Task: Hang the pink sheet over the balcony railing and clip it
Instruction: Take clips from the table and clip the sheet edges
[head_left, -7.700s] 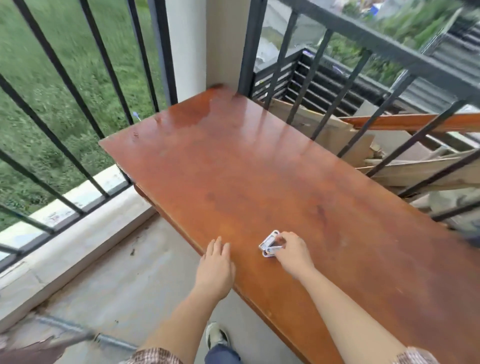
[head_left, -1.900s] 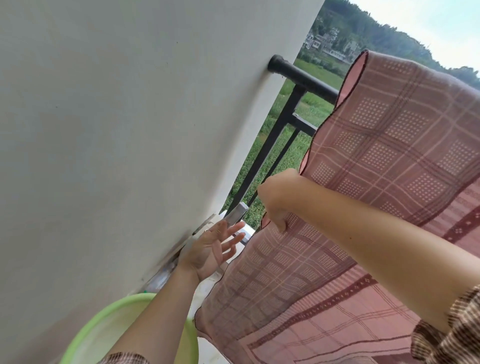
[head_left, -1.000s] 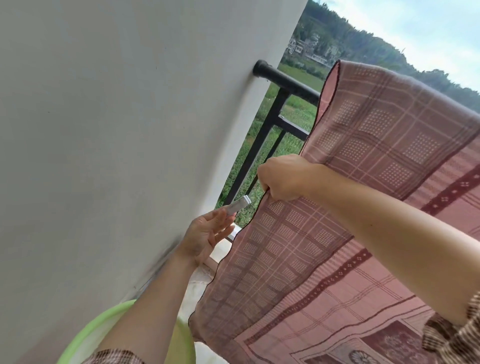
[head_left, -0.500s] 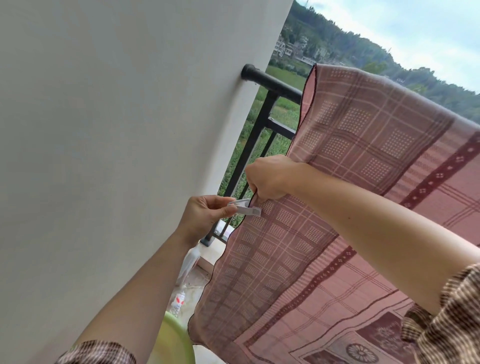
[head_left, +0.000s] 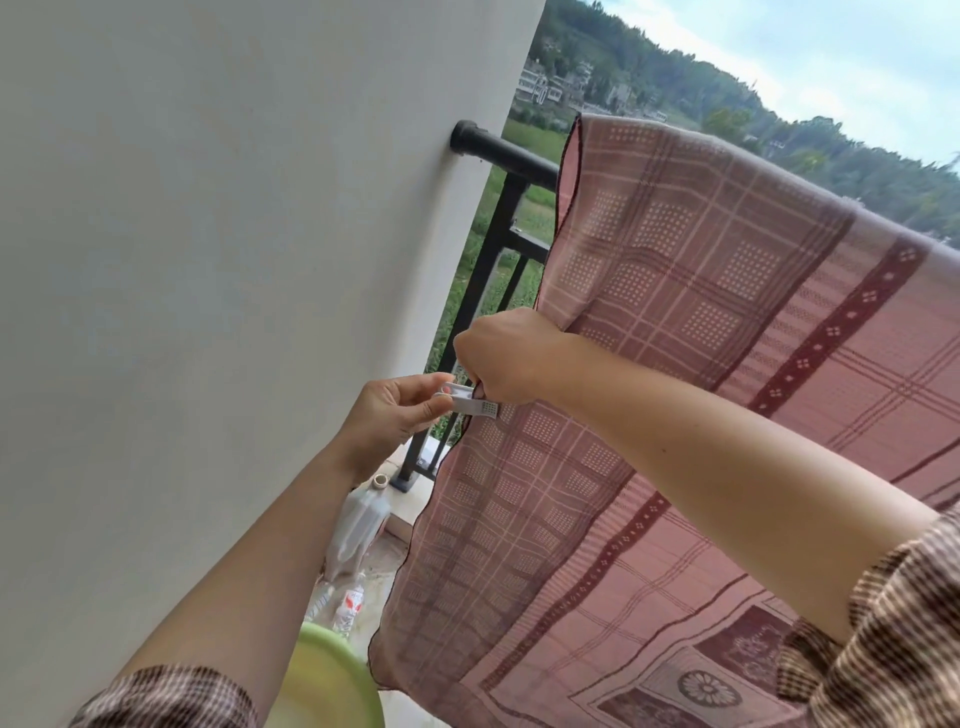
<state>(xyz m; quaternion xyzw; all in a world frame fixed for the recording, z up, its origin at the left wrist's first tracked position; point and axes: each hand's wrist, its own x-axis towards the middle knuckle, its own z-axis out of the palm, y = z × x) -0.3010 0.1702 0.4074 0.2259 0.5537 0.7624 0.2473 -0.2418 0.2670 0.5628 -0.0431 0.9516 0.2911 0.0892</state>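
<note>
Two hands busy | left hand (head_left: 395, 415) pinches white clip (head_left: 470, 404) | right hand (head_left: 506, 358) grips pink sheet (head_left: 727, 312) edge | bottle (head_left: 349, 608) label unreadable

A plain white wall (head_left: 208, 260) fills the left side in soft daylight. The black railing (head_left: 511, 156) is fixed into the wall's edge, its upright post standing on a pale ledge (head_left: 415, 496). Low against the wall sit a clear plastic jug (head_left: 358, 530), small bottles (head_left: 348, 608) and a green basin (head_left: 332, 680). Beyond lie green grass (head_left: 530, 135), distant buildings (head_left: 566, 83), wooded hills (head_left: 779, 130) and a bright, cloudy sky (head_left: 831, 52).
</note>
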